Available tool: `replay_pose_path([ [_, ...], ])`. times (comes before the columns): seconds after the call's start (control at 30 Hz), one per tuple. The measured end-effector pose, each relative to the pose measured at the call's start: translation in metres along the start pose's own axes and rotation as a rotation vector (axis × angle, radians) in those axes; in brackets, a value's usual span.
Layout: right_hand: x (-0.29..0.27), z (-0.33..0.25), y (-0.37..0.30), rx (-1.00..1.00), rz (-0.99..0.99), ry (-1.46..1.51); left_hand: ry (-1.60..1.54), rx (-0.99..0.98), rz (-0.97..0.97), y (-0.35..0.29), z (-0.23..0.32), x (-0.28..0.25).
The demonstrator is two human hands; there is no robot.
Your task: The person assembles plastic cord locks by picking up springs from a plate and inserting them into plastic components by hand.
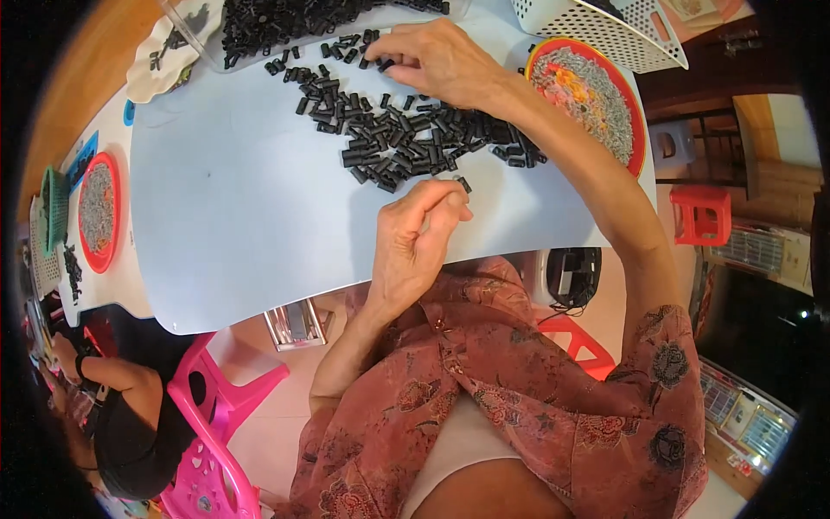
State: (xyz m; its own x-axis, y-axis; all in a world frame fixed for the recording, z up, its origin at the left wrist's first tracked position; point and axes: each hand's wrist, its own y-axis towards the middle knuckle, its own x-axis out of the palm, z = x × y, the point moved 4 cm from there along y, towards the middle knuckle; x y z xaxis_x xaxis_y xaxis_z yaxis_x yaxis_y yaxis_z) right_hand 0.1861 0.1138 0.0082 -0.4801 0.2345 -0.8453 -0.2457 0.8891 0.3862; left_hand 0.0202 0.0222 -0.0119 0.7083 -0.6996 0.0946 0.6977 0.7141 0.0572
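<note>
Left hand [421, 227] pinched shut, thumb against fingertips, holding one small black tube [465, 183] just off the near edge of the scatter. Right hand [441, 60] is out at the far side, fingers curled down onto the spread, tips closing on another piece; how firmly it grips I cannot tell. The black tubes [406, 130] lie in a loose band across the pale blue sheet [242, 199] on the worktop, and a denser heap [285, 19] sits in a clear tray at the far edge. By my reckoning I'm mid-pick, sorting single pieces out of the scatter; the next move calls for a fine pinch on one tube without dragging its neighbours along.

Containers now: a round red-rimmed dish [592, 95] of small grey metal bits just past my right forearm, a second red dish [98, 210] far left, a white perforated basket [605, 26] at the far right corner, a green basket [54, 208] at the left edge. No readable labels on any of them.

Another person [121, 406] sits at lower left by a pink plastic chair [216, 415].
</note>
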Motion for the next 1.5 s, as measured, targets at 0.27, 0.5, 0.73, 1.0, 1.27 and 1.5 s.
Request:
replay_pose_path([
  [0.27,-0.01,0.005,-0.019,-0.002,0.001,-0.011,0.022,-0.038,0.006,0.0,0.0,0.001],
  [0.5,-0.011,0.009,-0.024,0.036,0.009,-0.069,0.03,-0.012,0.011,-0.001,0.0,0.003],
  [0.73,-0.013,0.011,-0.03,0.069,0.019,-0.05,0.062,-0.023,0.023,-0.001,0.001,0.004],
  [1.0,-0.019,-0.002,-0.03,0.153,-0.071,-0.029,0.051,-0.016,0.025,-0.001,-0.001,0.003],
  [1.27,-0.017,0.001,-0.035,0.016,-0.006,-0.099,0.03,0.029,0.026,-0.001,-0.002,0.005],
  [1.5,-0.021,-0.012,-0.036,0.109,-0.054,-0.056,0.068,-0.04,0.026,-0.003,-0.001,0.0],
])
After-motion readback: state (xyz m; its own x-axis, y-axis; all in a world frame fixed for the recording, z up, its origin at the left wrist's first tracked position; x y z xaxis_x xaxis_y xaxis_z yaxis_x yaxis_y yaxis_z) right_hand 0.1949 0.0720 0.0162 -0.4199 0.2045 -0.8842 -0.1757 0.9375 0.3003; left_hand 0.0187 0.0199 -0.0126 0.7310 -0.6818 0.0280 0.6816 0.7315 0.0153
